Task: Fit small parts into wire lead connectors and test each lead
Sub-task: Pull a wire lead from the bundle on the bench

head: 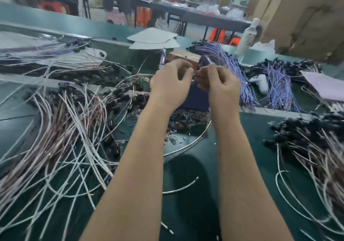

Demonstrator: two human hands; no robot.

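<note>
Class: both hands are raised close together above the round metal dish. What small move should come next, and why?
Probably close the last gap: bring the left hand to the right hand, which seems to pinch a purple lead, and seat a part in its connector. The hands nearly meet above the metal dish; blur hides part and connector.

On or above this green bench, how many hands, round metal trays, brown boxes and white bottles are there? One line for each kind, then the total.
Hands: 2, left hand and right hand
Round metal tray: 1
Brown box: 1
White bottle: 1
Total: 5
</note>
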